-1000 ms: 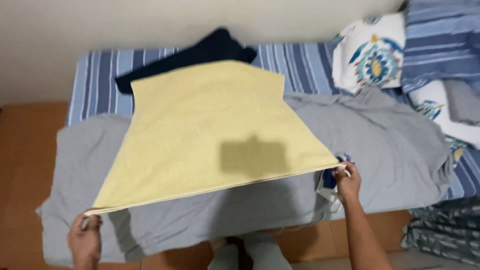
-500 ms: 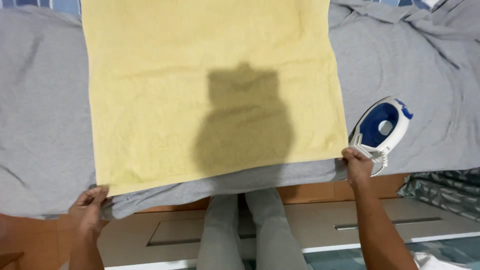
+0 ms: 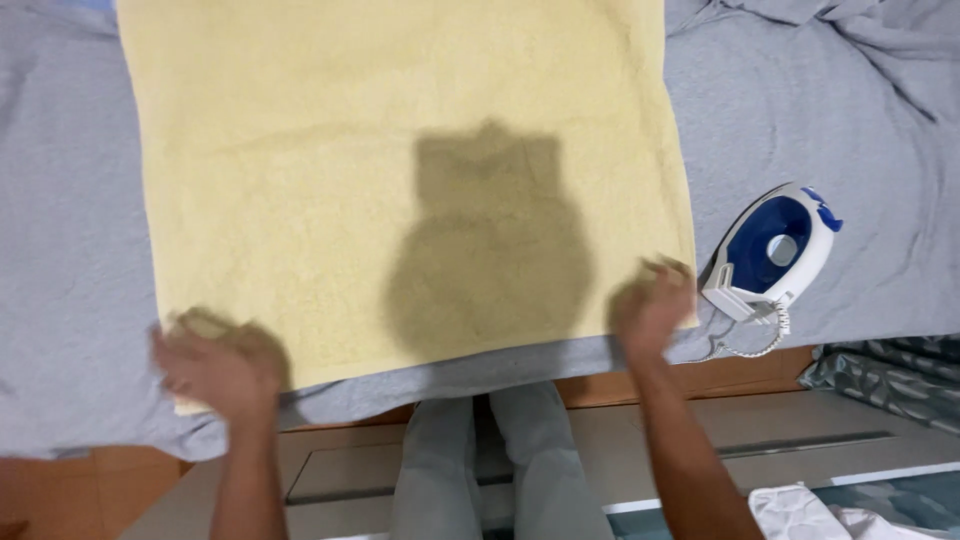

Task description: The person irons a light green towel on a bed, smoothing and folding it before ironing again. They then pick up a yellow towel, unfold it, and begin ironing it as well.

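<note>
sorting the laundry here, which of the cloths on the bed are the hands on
The yellow towel, spread flat on top. The left hand and right hand are at its near corners. The grey sheet lies underneath it, spreading out on both sides.

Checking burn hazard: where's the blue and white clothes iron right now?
Head view, right side: the blue and white clothes iron sits on the grey sheet, just past the yellow terry towel's right edge, near the right hand.

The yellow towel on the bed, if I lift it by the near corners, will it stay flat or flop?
The yellow towel looks like soft terry lying limp on the grey sheet, so it would probably sag between the left hand and right hand. It seems light, and unlikely to slip.
</note>
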